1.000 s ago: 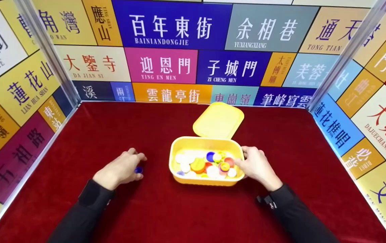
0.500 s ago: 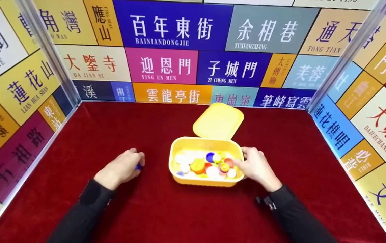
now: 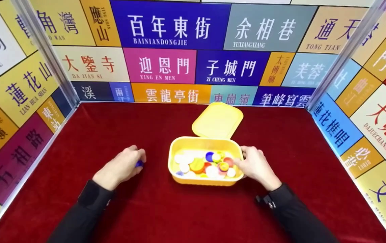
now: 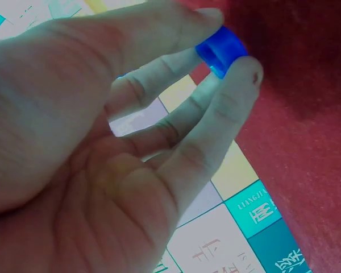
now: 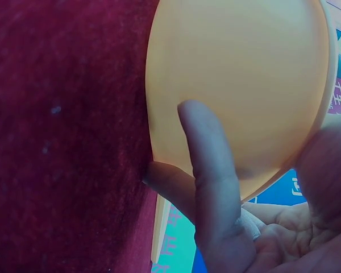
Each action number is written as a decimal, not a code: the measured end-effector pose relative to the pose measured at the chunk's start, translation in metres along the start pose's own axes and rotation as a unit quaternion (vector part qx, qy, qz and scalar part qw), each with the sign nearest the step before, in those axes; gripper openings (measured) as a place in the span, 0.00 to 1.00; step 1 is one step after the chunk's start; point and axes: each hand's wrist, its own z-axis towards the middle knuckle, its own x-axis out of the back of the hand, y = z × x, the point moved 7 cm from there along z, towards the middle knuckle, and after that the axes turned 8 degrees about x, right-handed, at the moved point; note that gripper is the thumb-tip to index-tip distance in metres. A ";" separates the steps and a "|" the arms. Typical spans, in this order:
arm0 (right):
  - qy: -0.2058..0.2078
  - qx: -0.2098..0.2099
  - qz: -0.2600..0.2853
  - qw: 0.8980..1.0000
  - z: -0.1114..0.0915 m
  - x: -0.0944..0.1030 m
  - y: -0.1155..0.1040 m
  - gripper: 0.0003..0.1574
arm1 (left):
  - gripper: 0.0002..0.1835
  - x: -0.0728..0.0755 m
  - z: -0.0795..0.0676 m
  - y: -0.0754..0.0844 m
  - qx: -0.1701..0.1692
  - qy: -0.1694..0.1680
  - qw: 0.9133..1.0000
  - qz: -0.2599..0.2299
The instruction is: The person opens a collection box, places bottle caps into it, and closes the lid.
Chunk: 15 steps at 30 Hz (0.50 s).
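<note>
My left hand (image 3: 120, 167) is left of the yellow plastic box (image 3: 204, 182), over the red cloth. In the left wrist view, a small blue bottle cap (image 4: 223, 51) is pinched between its thumb and a fingertip. My right hand (image 3: 256, 167) holds the box by its right end, thumb over the rim. Fingers (image 5: 216, 170) lie against the outer wall in the right wrist view. Inside the box are several loose bottle caps (image 3: 198, 165), white, orange, red, yellow and blue.
A yellow lid (image 3: 217, 121) lies just behind the box, close to its back rim. Red cloth (image 3: 166, 216) covers the table. Panels (image 3: 161, 65) printed with signs enclose the back and both sides, with metal posts (image 3: 345, 50) at the corners.
The left fingers have drawn together around the blue bottle cap, which showed near the thumb a second ago. The right hand and the box have stayed in place.
</note>
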 end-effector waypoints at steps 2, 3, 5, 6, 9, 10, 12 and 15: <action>0.000 0.002 -0.004 1.000 0.001 0.000 0.000 0.22 | 0.10 0.004 0.000 0.004 -0.013 0.022 1.000 -0.007; 0.000 0.003 -0.005 1.000 0.001 0.000 -0.001 0.22 | 0.10 0.006 0.001 0.006 -0.021 0.035 0.999 -0.008; 0.000 0.003 -0.003 1.000 0.001 0.000 0.000 0.23 | 0.11 0.011 0.002 0.010 -0.035 0.058 0.998 -0.008; 0.000 0.002 -0.003 1.000 0.001 0.000 0.000 0.23 | 0.11 0.013 0.003 0.013 -0.041 0.069 0.997 -0.008; 0.001 0.003 -0.005 1.000 0.001 0.000 0.000 0.23 | 0.11 0.019 0.007 0.023 -0.059 0.096 0.994 -0.010; 0.001 0.002 -0.006 1.000 0.001 0.000 0.000 0.23 | 0.12 0.020 0.009 0.027 -0.064 0.102 0.993 -0.013; 0.001 0.002 -0.008 1.000 0.001 0.000 0.000 0.23 | 0.12 0.024 0.012 0.036 -0.079 0.117 0.990 -0.015; 0.001 -0.001 -0.003 1.000 0.000 0.000 -0.001 0.23 | 0.11 0.026 0.017 0.049 -0.101 0.133 0.986 -0.016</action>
